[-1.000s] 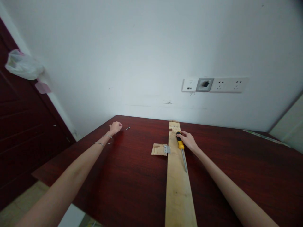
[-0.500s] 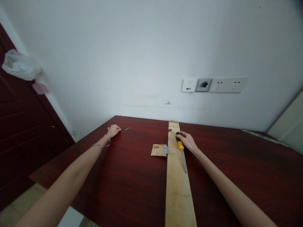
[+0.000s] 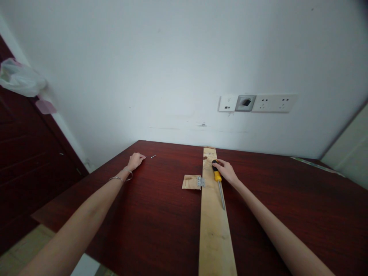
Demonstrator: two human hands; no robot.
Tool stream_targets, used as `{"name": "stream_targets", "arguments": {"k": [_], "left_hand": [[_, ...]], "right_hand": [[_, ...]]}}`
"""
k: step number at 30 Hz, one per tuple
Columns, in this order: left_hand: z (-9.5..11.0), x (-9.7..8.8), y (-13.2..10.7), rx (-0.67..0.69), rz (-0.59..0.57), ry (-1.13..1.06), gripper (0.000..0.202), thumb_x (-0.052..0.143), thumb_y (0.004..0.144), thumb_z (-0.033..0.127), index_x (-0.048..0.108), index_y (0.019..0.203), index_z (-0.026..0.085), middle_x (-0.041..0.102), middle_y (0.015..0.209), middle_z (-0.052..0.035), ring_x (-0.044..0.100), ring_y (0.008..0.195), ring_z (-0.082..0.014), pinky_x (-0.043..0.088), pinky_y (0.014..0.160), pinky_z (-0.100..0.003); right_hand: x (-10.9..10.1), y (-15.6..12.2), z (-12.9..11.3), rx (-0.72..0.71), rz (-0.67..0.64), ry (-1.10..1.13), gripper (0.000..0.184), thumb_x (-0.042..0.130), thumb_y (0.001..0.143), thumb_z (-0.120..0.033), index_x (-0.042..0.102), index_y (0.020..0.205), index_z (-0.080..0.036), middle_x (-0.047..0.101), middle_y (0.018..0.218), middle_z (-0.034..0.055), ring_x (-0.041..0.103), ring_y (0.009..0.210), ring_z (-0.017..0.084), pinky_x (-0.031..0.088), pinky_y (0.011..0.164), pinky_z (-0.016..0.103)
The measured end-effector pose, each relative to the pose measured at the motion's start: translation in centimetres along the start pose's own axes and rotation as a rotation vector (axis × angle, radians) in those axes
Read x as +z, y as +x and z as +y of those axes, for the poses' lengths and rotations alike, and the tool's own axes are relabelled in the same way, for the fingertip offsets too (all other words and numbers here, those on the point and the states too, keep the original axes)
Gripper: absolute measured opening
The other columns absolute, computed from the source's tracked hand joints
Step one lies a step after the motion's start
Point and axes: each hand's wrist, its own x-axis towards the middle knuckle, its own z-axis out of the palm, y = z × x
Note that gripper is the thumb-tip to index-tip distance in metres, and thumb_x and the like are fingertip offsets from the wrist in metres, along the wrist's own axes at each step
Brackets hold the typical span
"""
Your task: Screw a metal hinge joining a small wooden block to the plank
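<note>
Seemingly mid-fetch, the curled left hand (image 3: 135, 159), hold unclear, needed a fine pinch for the screw (image 3: 153, 156) just beyond; the right hand (image 3: 227, 171) gripped the screwdriver (image 3: 217, 180).

Wall sockets (image 3: 257, 103), plastic bag (image 3: 20, 78), dark door (image 3: 25, 153)

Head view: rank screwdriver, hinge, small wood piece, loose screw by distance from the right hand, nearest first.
1. screwdriver: under the right hand, on the plank.
2. hinge: at the plank's left edge.
3. small wood piece: left of the hinge.
4. loose screw: far left, by the left hand.
</note>
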Motion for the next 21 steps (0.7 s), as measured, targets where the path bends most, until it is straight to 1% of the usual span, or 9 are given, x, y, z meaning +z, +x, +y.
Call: {"name": "stream_targets", "arguments": {"k": [4, 7, 10, 12, 13, 16, 18, 20, 21], "left_hand": [[0.3, 0.1, -0.2, -0.05, 0.071, -0.093, 0.018, 0.062, 0.076, 0.035, 0.076, 0.079, 0.024, 0.072, 0.1, -0.0052, 0.062, 0.102, -0.0253, 0.043, 0.09, -0.029], [1.5, -0.1, 0.2, -0.123, 0.184, -0.191, 0.028, 0.06, 0.077, 0.04, 0.075, 0.088, 0.02, 0.072, 0.101, -0.0068, 0.062, 0.104, -0.0257, 0.043, 0.091, -0.029], [4.1, -0.4, 1.4, -0.203, 0.304, -0.305, 0.04, 0.049, 0.084, 0.041, 0.071, 0.103, 0.013, 0.071, 0.103, -0.0093, 0.061, 0.106, -0.0254, 0.044, 0.093, -0.03], [6.4, -0.7, 2.4, -0.227, 0.325, -0.384, 0.044, 0.044, 0.085, 0.039, 0.068, 0.108, 0.01, 0.072, 0.098, -0.0098, 0.061, 0.104, -0.0255, 0.046, 0.089, -0.031], [7.7, -0.8, 2.9, -0.22, 0.304, -0.428, 0.044, 0.045, 0.085, 0.038, 0.068, 0.109, 0.009, 0.072, 0.094, -0.0095, 0.063, 0.1, -0.025, 0.048, 0.086, -0.031], [11.5, -1.3, 3.7, -0.125, 0.105, -0.564, 0.044, 0.055, 0.078, 0.04, 0.068, 0.108, 0.01, 0.072, 0.09, -0.0099, 0.066, 0.083, -0.0199, 0.051, 0.073, -0.027], [13.9, -1.6, 3.5, -0.009, -0.117, -0.631, 0.043, 0.062, 0.073, 0.041, 0.07, 0.103, 0.012, 0.072, 0.092, -0.01, 0.066, 0.08, -0.0169, 0.051, 0.07, -0.024], [16.2, -1.8, 2.8, 0.124, -0.395, -0.657, 0.042, 0.07, 0.065, 0.04, 0.072, 0.097, 0.013, 0.072, 0.093, -0.0107, 0.065, 0.082, -0.0175, 0.051, 0.07, -0.024], [17.3, -1.8, 2.3, 0.166, -0.497, -0.644, 0.04, 0.074, 0.06, 0.038, 0.073, 0.091, 0.013, 0.072, 0.089, -0.0107, 0.065, 0.08, -0.0184, 0.051, 0.068, -0.024]], "right_hand": [[0.0, 0.1, 0.1, 0.0, -0.005, 0.001, 0.047, 0.056, 0.073, -0.041, 0.068, 0.108, -0.013, 0.071, 0.09, 0.0086, 0.063, 0.084, 0.023, 0.046, 0.08, 0.034], [0.1, 0.2, 0.2, 0.0, -0.001, 0.008, 0.046, 0.056, 0.073, -0.04, 0.068, 0.108, -0.013, 0.071, 0.092, 0.0085, 0.063, 0.084, 0.023, 0.046, 0.08, 0.034], [0.1, 0.2, 0.1, -0.001, -0.001, 0.017, 0.045, 0.056, 0.073, -0.039, 0.068, 0.108, -0.014, 0.071, 0.092, 0.0075, 0.063, 0.084, 0.022, 0.047, 0.08, 0.033], [0.1, 0.1, 0.0, -0.001, -0.004, 0.016, 0.044, 0.055, 0.074, -0.039, 0.068, 0.107, -0.015, 0.071, 0.089, 0.006, 0.063, 0.082, 0.021, 0.047, 0.078, 0.032], [0.1, 0.0, -0.1, -0.001, -0.004, 0.015, 0.043, 0.055, 0.074, -0.039, 0.068, 0.107, -0.015, 0.071, 0.087, 0.0053, 0.063, 0.081, 0.021, 0.047, 0.078, 0.032], [0.0, -0.1, -0.3, 0.003, 0.002, 0.008, 0.043, 0.055, 0.074, -0.04, 0.069, 0.106, -0.015, 0.07, 0.085, 0.0046, 0.062, 0.078, 0.02, 0.046, 0.076, 0.031], [-0.1, -0.2, -0.5, 0.001, 0.008, 0.004, 0.043, 0.055, 0.074, -0.04, 0.069, 0.106, -0.015, 0.069, 0.083, 0.0046, 0.061, 0.076, 0.02, 0.046, 0.075, 0.031], [-0.1, -0.3, -0.6, -0.004, 0.009, 0.003, 0.043, 0.055, 0.074, -0.04, 0.069, 0.105, -0.014, 0.068, 0.082, 0.0045, 0.06, 0.075, 0.019, 0.046, 0.074, 0.03], [-0.1, -0.3, -0.6, -0.007, 0.008, 0.004, 0.043, 0.054, 0.074, -0.04, 0.069, 0.105, -0.014, 0.068, 0.082, 0.0045, 0.06, 0.075, 0.019, 0.046, 0.075, 0.03]]}}
